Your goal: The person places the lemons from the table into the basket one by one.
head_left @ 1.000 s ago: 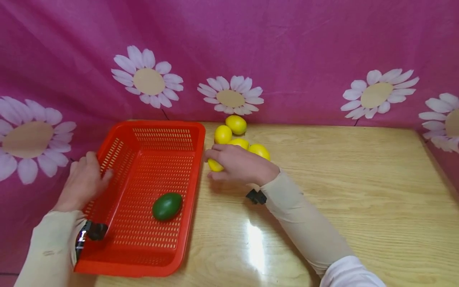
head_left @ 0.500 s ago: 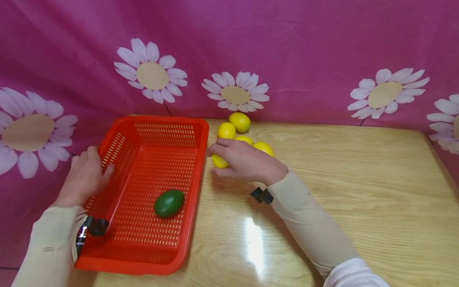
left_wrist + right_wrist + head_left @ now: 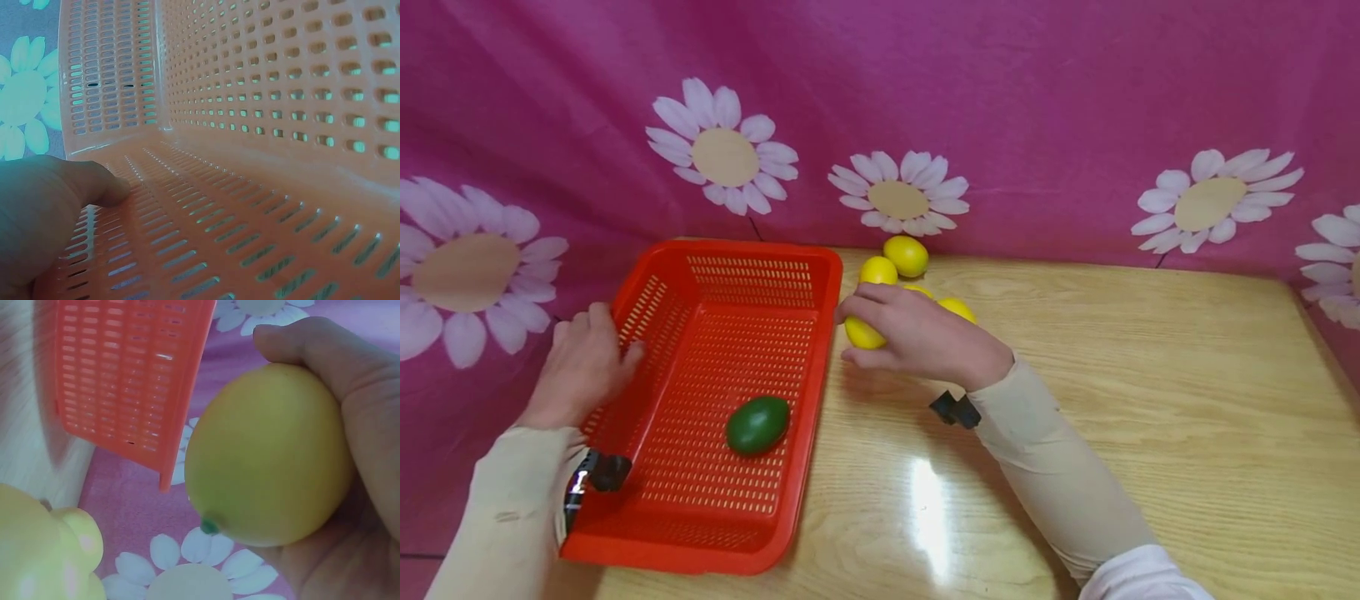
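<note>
My right hand point(image 3: 921, 337) holds a yellow lemon point(image 3: 862, 332) between thumb and fingers, just right of the red basket point(image 3: 815, 400). In the right wrist view the lemon point(image 3: 269, 456) shows a small green tip and looks raised beside the other lemons point(image 3: 44, 550). My left hand point(image 3: 580, 367) grips the basket's left side, its thumb inside the wall and its fingers over the outside. From the left wrist, the thumb point(image 3: 94, 184) lies against the slotted wall. A dark green avocado point(image 3: 757, 425) rests on the basket floor, toward the near right corner.
Several lemons cluster on the wooden table point(image 3: 1112, 400) behind my right hand, among them one lemon point(image 3: 906, 256) at the back and another point(image 3: 877, 271) beside it. A pink cloth point(image 3: 1037, 108) with white flowers hangs behind the table and along its left.
The head view has shifted slightly. My right hand, with the lemon in its grasp, has risen a little. The left hand keeps its hold on the basket, and the avocado stays in place.
</note>
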Tool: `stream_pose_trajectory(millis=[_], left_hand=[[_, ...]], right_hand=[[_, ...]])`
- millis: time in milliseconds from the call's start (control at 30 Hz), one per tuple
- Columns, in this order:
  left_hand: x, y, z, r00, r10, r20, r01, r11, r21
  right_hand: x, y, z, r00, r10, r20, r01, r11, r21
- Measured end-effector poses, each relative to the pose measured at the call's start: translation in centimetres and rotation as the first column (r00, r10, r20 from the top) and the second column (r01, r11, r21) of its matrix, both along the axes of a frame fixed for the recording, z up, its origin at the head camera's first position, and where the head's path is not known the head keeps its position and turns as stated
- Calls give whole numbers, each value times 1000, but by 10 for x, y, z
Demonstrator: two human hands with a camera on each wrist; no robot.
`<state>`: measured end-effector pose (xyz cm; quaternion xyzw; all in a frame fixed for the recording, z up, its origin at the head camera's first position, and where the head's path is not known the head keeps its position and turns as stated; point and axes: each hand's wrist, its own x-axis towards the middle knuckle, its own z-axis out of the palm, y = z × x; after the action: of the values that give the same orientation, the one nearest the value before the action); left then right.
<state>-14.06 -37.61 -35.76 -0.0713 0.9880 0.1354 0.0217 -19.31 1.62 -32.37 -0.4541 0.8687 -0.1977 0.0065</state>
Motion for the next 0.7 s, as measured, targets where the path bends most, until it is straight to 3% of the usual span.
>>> stream_pose_trajectory(millis=[233,533,700], left_hand=[[-1,-1,-3,998,-46,-53,41,996,-81],[-1,1,-5,996,-44,-79,37,995,-87],[0,0,-4,996,-35,-77,28,995,-93]], right_hand=[[2,-1,3,998,18,-66,-21,999,-44],[4,-5,3,985,41,-165,-60,992,-109],[5,-10,8,983,58,-172,-78,990,-117]])
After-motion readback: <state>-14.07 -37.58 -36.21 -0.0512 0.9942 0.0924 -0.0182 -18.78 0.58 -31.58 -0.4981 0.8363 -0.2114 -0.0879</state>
